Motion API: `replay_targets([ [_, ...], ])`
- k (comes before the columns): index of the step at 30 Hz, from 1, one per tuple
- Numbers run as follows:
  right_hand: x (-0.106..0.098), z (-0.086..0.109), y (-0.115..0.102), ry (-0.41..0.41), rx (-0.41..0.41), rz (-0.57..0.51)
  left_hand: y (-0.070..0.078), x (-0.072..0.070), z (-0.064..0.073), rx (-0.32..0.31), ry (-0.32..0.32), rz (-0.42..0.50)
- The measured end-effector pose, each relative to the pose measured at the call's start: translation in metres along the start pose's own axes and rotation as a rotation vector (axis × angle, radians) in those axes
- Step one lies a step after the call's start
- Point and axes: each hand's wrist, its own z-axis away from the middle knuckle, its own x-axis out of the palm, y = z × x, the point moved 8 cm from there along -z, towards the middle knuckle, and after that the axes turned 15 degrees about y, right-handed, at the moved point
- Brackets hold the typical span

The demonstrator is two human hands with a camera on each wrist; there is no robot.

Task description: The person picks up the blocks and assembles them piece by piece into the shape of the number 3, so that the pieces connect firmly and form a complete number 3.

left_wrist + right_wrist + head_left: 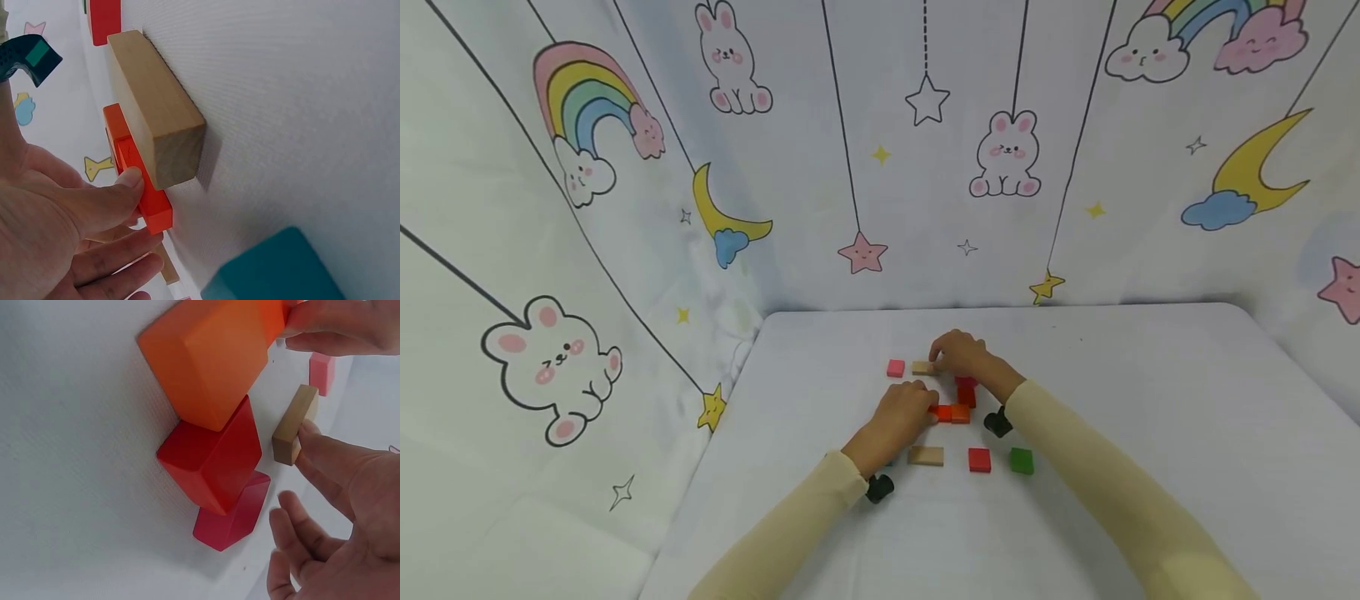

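Note:
My left hand [904, 414] pinches a red-orange block [150, 199] between thumb and fingers. That block sits end to end with an orange block [961, 413]. From the orange block, a red block [215, 456] and a crimson block [234, 517] run on toward the back. Farther back, my right hand [958, 354] holds one end of a plain wooden block [292, 428] by thumb and index finger, its other fingers loosely bent. A pink block [896, 368] lies just left of this wooden block.
Nearer the front of the white table [1112, 383] lie a second wooden block [927, 456], a red square block [979, 460] and a green block [1022, 461]. A teal block [275, 269] is mostly hidden by the left wrist in the head view. A patterned cloth [805, 167] hangs behind.

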Motion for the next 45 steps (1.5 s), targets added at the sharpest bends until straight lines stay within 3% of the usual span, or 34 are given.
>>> replay_targets([
  [21,-0.005,0.004,0.011,-0.125,0.058,0.054,0.001,-0.002,0.000,-0.019,-0.009,0.003],
  [33,-0.008,0.004,0.017,-0.121,0.039,0.038,0.000,0.001,-0.001,0.004,0.026,0.007],
  [45,-0.008,0.006,0.023,-0.138,0.049,0.035,0.002,0.000,-0.001,0.005,0.006,-0.014],
])
